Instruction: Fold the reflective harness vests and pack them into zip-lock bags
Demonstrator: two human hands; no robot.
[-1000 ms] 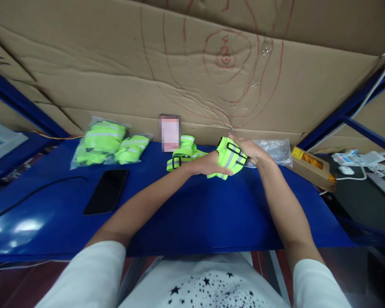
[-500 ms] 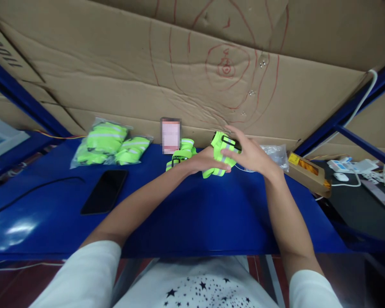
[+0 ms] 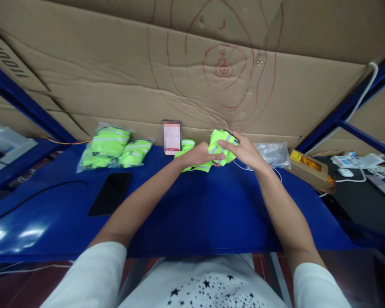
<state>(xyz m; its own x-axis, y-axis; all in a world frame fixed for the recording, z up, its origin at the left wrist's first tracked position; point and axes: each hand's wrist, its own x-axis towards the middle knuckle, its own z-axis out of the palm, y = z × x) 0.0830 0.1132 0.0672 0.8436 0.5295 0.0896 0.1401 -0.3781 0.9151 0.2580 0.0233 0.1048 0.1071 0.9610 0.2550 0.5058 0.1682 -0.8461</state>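
Observation:
Between my two hands is a bundled neon-yellow reflective strap (image 3: 215,139) with pale grey stripes, held just above the table near the cardboard wall. My left hand (image 3: 199,156) grips its left side and lower edge. Around its right side my right hand (image 3: 240,149) is closed, thumb laid across the front. More neon-yellow reflective strap (image 3: 188,144) lies behind and beneath my left hand, partly hidden by it. A phone with a lit, blurred screen (image 3: 172,137) leans against the cardboard just left of that.
Clear bags of neon-yellow straps (image 3: 111,143) lie at the back left of the blue table (image 3: 199,214). A dark phone (image 3: 111,193) lies nearer me. At the right are a crumpled clear plastic bag (image 3: 272,155), an open cardboard box (image 3: 311,171) and a white cable.
My hands have turned the strap bundle: its black buckle no longer shows and a striped side faces me. My right hand has closed in tighter around it. The view has shifted slightly.

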